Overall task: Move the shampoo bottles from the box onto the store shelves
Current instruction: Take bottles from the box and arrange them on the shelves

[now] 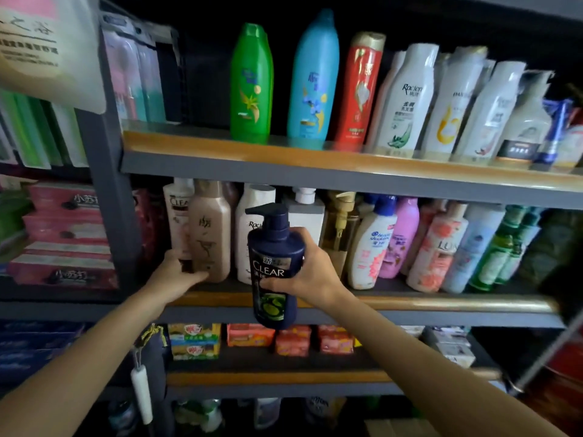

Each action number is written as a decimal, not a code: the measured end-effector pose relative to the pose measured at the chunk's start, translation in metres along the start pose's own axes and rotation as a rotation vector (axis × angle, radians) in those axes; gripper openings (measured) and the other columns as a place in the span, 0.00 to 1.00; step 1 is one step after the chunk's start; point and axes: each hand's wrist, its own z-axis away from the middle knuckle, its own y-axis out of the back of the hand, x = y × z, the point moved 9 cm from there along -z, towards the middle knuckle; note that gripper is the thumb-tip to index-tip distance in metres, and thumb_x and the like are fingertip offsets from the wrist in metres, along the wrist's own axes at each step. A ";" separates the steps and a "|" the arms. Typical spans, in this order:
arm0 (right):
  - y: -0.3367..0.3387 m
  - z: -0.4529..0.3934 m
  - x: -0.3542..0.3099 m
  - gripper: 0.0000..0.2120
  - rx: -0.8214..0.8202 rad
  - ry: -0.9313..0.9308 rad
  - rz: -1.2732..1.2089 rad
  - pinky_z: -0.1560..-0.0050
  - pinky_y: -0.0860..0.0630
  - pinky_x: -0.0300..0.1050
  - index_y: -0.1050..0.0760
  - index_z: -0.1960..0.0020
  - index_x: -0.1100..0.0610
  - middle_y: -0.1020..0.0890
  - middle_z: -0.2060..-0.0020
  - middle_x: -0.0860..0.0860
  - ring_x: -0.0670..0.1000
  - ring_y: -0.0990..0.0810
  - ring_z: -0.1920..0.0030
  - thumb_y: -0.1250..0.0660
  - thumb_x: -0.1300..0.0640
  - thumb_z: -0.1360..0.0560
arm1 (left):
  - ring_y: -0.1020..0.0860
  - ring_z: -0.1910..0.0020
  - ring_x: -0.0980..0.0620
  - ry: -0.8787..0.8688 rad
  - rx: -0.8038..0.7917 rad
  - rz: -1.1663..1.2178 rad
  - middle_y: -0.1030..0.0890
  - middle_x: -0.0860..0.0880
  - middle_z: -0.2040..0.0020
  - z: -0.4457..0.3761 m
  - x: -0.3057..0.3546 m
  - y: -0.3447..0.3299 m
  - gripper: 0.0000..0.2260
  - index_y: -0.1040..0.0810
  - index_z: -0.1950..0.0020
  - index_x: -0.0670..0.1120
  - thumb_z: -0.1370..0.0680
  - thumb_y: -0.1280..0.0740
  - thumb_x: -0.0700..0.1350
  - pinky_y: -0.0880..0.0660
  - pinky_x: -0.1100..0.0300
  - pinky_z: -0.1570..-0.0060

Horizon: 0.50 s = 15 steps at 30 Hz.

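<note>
My right hand (310,268) grips a dark blue CLEAR pump bottle (274,266), held upright in front of the middle shelf (410,302). The bottle's base hangs just below the shelf's front lip. My left hand (178,275) is closed on the lower part of a tan bottle (209,231) that stands on the middle shelf, left of the blue one. A white bottle (252,228) stands on the shelf right behind the pump bottle. The box is out of view.
The upper shelf (284,152) carries a green bottle (251,80), a light blue bottle (314,77), a red one and several white ones. More bottles crowd the middle shelf's right side. Soap packs (249,337) lie on the lower shelf. Pink packages (63,234) fill the left unit.
</note>
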 end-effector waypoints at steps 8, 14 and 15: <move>0.010 -0.007 0.012 0.36 -0.009 -0.026 0.093 0.46 0.25 0.41 0.33 0.38 0.55 0.22 0.50 0.47 0.47 0.22 0.48 0.19 0.59 0.41 | 0.38 0.28 0.44 -0.124 0.103 0.087 0.36 0.45 0.27 -0.030 0.032 -0.010 0.41 0.50 0.24 0.46 0.28 0.29 0.36 0.38 0.49 0.30; 0.010 -0.013 0.017 0.34 -0.038 -0.035 0.047 0.48 0.26 0.38 0.34 0.41 0.50 0.23 0.52 0.44 0.45 0.23 0.50 0.20 0.60 0.40 | 0.32 0.33 0.43 -0.128 0.255 0.036 0.30 0.42 0.34 -0.036 0.040 -0.002 0.28 0.36 0.31 0.41 0.28 0.29 0.36 0.34 0.50 0.35; 0.010 -0.014 0.017 0.34 -0.041 -0.033 0.046 0.49 0.27 0.37 0.34 0.41 0.50 0.23 0.52 0.44 0.45 0.23 0.50 0.20 0.60 0.40 | 0.33 0.32 0.43 -0.124 0.248 0.019 0.31 0.42 0.33 -0.041 0.038 -0.004 0.28 0.36 0.31 0.41 0.28 0.28 0.38 0.34 0.50 0.34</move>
